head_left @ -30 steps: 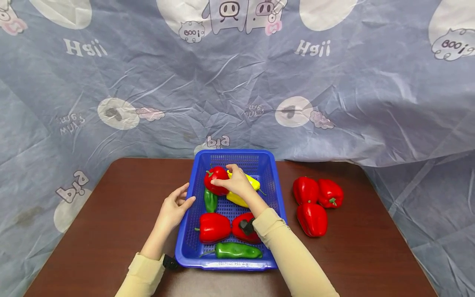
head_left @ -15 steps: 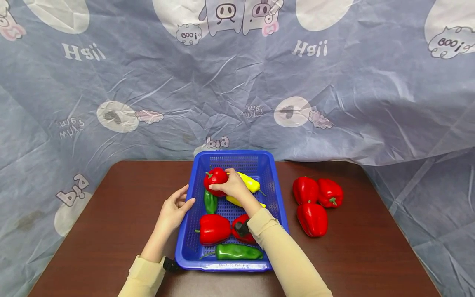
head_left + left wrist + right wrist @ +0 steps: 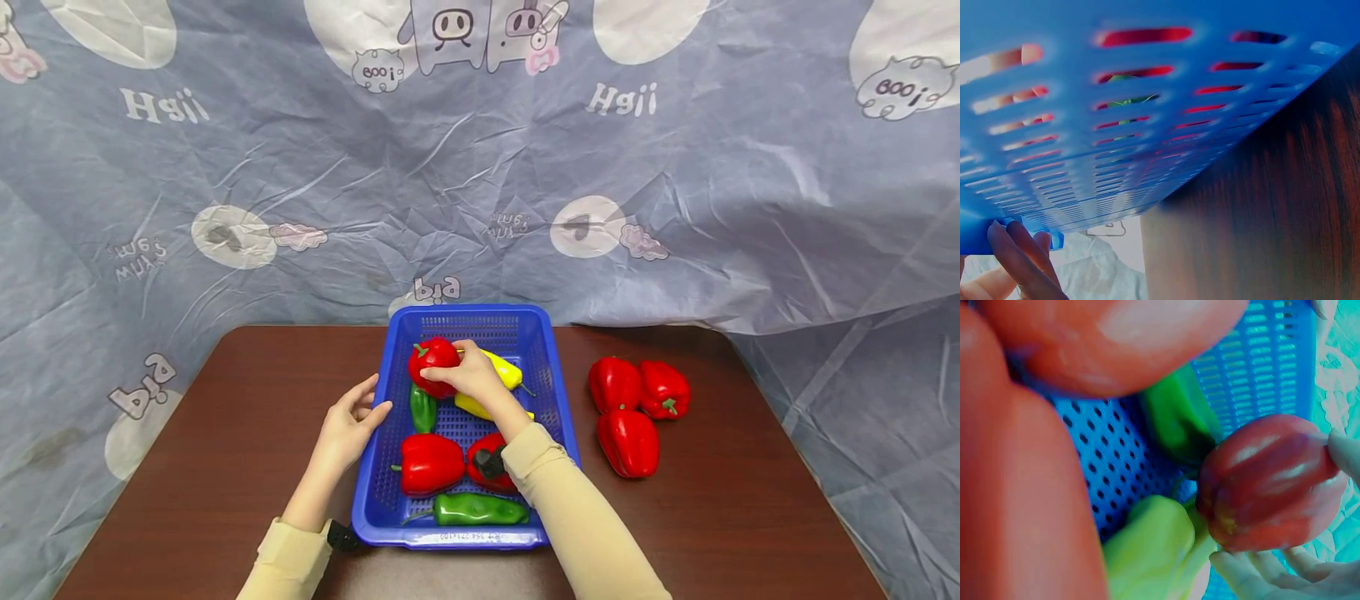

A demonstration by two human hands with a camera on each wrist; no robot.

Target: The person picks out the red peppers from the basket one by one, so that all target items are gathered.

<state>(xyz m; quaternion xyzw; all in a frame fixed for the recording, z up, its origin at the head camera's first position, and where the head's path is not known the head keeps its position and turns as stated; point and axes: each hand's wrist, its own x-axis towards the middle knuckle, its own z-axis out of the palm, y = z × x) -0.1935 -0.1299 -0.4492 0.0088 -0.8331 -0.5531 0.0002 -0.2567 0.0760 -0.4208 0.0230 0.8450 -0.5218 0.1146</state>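
A red bell pepper point(image 3: 433, 365) is held in my right hand point(image 3: 476, 375), at the far left part of the blue basket point(image 3: 412, 537). In the right wrist view, thumb and fingers grip this bell pepper point(image 3: 1272, 487) from opposite sides. A green pepper point(image 3: 423, 408) lies just below it, and yellow peppers point(image 3: 504, 369) lie partly behind the hand. My left hand point(image 3: 348, 425) holds the basket's left rim, its thumb over the edge. The left wrist view has its fingers point(image 3: 1019, 250) at the rim's underside.
Nearer in the basket are two red bell peppers point(image 3: 431, 464), one partly covered by my right wrist, and a long green pepper point(image 3: 480, 509). Three more red bell peppers point(image 3: 628, 443) sit together on the brown table point(image 3: 720, 500), right of the basket. A printed cloth point(image 3: 450, 183) hangs behind.
My right hand has drawn slightly nearer along with the red bell pepper, showing more of the far yellow pepper. The left hand stays at the rim.
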